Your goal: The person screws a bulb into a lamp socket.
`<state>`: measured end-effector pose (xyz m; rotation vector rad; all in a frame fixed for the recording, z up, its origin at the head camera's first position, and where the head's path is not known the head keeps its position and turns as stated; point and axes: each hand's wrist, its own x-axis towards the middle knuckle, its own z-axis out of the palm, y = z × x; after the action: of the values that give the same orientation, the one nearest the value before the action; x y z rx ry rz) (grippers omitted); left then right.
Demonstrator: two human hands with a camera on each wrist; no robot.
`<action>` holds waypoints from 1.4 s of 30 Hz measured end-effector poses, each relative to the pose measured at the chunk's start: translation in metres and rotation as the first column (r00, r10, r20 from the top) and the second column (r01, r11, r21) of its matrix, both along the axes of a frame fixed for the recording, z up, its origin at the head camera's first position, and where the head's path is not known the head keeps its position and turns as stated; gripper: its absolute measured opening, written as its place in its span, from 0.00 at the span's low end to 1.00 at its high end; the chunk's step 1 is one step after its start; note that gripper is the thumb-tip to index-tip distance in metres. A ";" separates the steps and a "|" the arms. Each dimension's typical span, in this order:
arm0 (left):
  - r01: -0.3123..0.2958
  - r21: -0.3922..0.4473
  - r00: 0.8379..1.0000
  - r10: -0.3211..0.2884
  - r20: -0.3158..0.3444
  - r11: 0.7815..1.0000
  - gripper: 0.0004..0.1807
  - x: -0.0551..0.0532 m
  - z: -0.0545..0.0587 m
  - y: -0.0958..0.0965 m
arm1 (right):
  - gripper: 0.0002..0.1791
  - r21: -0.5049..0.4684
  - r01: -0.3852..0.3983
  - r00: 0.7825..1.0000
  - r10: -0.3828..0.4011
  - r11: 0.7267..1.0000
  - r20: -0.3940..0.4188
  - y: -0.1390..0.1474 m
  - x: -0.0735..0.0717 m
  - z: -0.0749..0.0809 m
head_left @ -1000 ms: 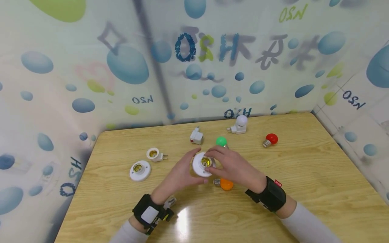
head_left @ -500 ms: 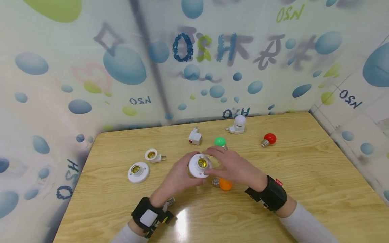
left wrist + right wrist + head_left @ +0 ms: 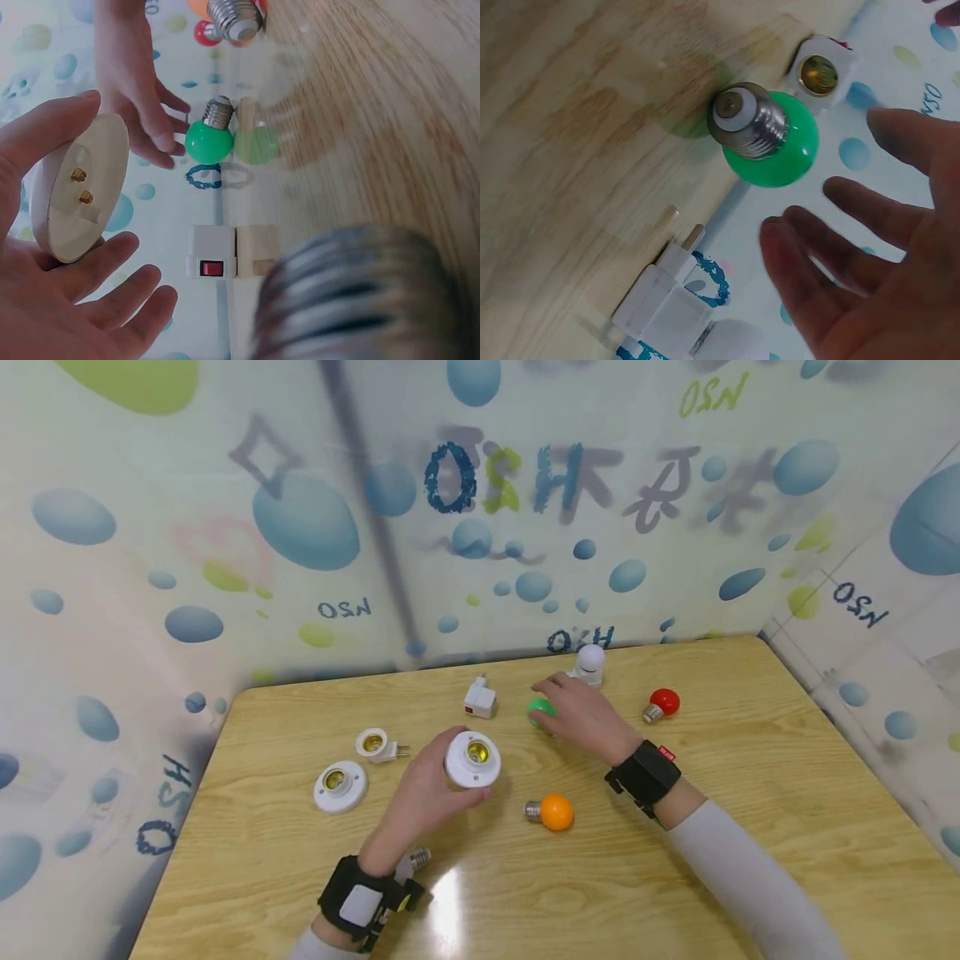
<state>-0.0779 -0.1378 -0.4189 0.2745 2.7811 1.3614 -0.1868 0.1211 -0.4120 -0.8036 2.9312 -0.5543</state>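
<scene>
My left hand (image 3: 420,793) grips a round white lamp holder (image 3: 456,762) by its rim, with the brass-lined socket facing up. In the left wrist view, the holder's hollow underside (image 3: 96,169) shows two brass terminals, with the thumb and fingers on its rim. Over the back of the table, my right hand (image 3: 588,714) hovers at a green light bulb (image 3: 540,708), partly covering it. From the right wrist, the green bulb (image 3: 799,142) stands apart from my spread fingers, its metal screw base turned toward the camera.
An orange bulb (image 3: 557,812) and a red bulb (image 3: 665,701) lie on the table (image 3: 675,827). Behind are a white switched plug socket (image 3: 480,700) and a plug with white bulb (image 3: 590,662). At left sit another round holder (image 3: 351,793) and a plug-in holder (image 3: 382,747).
My right hand has left the lamp holder and moved up and right to the green bulb. The left hand has drawn the holder slightly left.
</scene>
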 end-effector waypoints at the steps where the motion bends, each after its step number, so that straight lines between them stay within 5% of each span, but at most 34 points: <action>1: 0.000 0.002 1.000 0.000 0.004 1.000 0.52 0.000 0.000 0.000 | 0.27 0.024 0.002 1.000 -0.002 1.000 0.003 -0.002 -0.002 -0.002; 9: 0.009 0.005 1.000 -0.010 0.012 1.000 0.56 0.002 0.000 -0.002 | 0.28 0.168 -0.020 0.998 0.008 0.986 0.070 -0.014 -0.013 -0.011; 18: 0.000 0.006 1.000 0.000 -0.001 1.000 0.55 0.001 -0.001 0.000 | 0.27 0.151 0.006 0.991 -0.025 0.989 0.128 -0.013 -0.013 -0.011; 28: -0.003 0.018 1.000 0.003 -0.009 1.000 0.50 0.002 0.003 0.004 | 0.28 -0.085 0.055 0.991 -0.044 0.995 0.129 0.000 0.009 0.016; 42: 0.048 0.000 0.999 -0.048 0.003 0.999 0.49 0.000 0.005 0.023 | 0.30 -0.340 -0.007 0.999 0.017 0.940 0.027 0.022 0.056 0.046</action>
<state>-0.0782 -0.1150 -0.4135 0.3367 2.7532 1.3501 -0.1306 0.1434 -0.3658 -0.8300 2.8386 -1.0831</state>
